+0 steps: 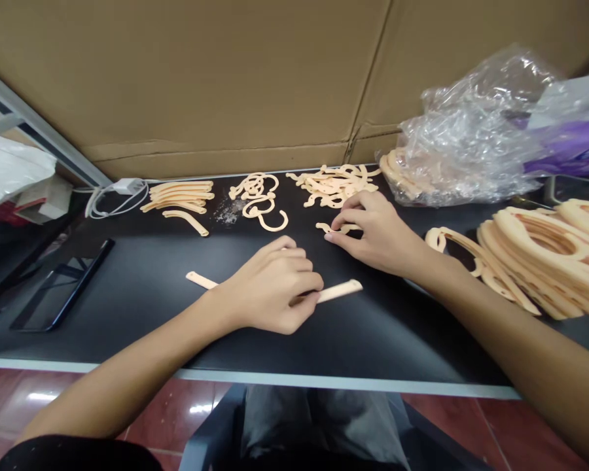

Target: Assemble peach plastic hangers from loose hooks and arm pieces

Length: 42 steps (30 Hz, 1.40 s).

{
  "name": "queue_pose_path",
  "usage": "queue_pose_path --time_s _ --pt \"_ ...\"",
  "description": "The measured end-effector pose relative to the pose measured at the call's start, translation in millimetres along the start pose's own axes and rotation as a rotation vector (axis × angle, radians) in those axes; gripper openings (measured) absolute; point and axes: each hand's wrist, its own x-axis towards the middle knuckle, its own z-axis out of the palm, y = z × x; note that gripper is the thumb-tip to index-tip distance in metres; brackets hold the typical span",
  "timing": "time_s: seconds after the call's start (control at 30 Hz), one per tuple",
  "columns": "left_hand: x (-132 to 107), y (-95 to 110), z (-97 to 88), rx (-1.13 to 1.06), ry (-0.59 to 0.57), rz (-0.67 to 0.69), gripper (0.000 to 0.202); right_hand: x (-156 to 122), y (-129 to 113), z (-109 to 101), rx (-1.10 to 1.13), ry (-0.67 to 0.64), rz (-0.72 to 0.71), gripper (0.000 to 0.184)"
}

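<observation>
My left hand [269,291] grips a long, flat pale-peach strip [341,292] near the middle of the black table, and the strip's ends stick out on either side of the fingers. My right hand [377,234] pinches a small curved cut-out piece [326,227] with its fingertips. Just beyond that hand lies a loose pile of similar hook-shaped pieces [331,185]. A stack of large, flat hanger-shaped cut-outs [535,258] lies to the right of my right forearm.
A black tablet or phone [61,284] lies at the left of the black table [127,327]. Curved strips [179,195] and rings [258,196] lie along the back edge. A crumpled plastic bag [466,137] sits back right, against a cardboard sheet [191,78]. A white cable [112,199] lies back left.
</observation>
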Motion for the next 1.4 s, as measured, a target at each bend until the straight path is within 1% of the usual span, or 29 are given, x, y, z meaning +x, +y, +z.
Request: queue_pose_path --time_s 0.1,0.17,0.23,0.27,0.37,0.47,0.57,0.63,0.7,0.77,0.83,0.93,1.03,1.1,1.17,1.27,1.4 --pt "0.6 -5.2 1.4 0.007 0.031 -0.118 0.021 -0.3 1.0 1.2 -0.001 0.018 -0.005 0.018" --pt "0.8 -7.0 4.2 -0.009 0.035 -0.179 0.026 -0.5 0.9 2.0 0.002 0.015 -0.017 0.019" --pt "0.8 -7.5 6.4 -0.026 0.012 -0.180 0.034 -0.3 0.4 1.9 0.004 -0.002 -0.024 0.018" --pt "0.7 -7.4 6.9 -0.028 0.000 -0.165 0.034 -0.1 0.0 1.5 0.005 -0.015 -0.026 0.018" --pt "0.5 -6.6 5.8 -0.032 -0.029 -0.144 0.025 1.1 -1.2 -1.4 -0.003 -0.071 -0.034 0.020" --pt "0.4 -6.5 3.3 -0.060 -0.047 -0.227 0.023 2.1 -2.7 -4.8 -0.039 -0.123 -0.059 0.023" --pt "-0.1 -6.8 3.2 -0.082 -0.031 -0.325 0.019 2.3 -4.7 -7.3 -0.121 -0.144 -0.092 0.028" --pt "-0.4 -7.0 4.8 -0.107 -0.004 -0.355 0.015 2.5 -5.8 -8.6 -0.170 -0.142 -0.114 0.032" --pt "-0.4 -7.4 6.8 -0.148 0.015 -0.367 0.012 3.2 -6.9 -10.3 -0.172 -0.135 -0.137 0.032" --pt "-0.2 -7.9 8.2 -0.183 0.015 -0.368 0.013 4.7 -8.7 -12.8 -0.111 -0.128 -0.152 0.030" --pt "0.2 -8.4 8.5 -0.192 -0.002 -0.371 0.015 6.6 -11.8 -16.3 -0.007 -0.124 -0.130 0.027" --pt "0.5 -9.0 7.0 -0.182 -0.020 -0.393 0.010 8.2 -18.6 -22.8 0.183 -0.141 -0.004 0.025" --pt "0.2 -9.6 4.8 -0.147 -0.004 -0.412 0.006 8.1 -24.5 -28.4 0.359 -0.241 0.118 0.024" --pt "-0.3 -10.6 3.9 -0.104 0.013 -0.423 0.005 7.9 -26.5 -30.8 0.427 -0.332 0.155 0.025" --pt "-0.7 -12.1 3.9 -0.048 0.029 -0.425 0.004 8.1 -27.1 -32.3 0.438 -0.392 0.172 0.026" --pt "-1.0 -14.1 6.2 0.020 0.050 -0.402 0.005 8.8 -27.0 -33.5 0.385 -0.408 0.161 0.028" --pt "-1.3 -15.0 11.0 0.015 0.062 -0.376 0.009 8.9 -27.5 -34.4 0.333 -0.446 0.106 0.025"
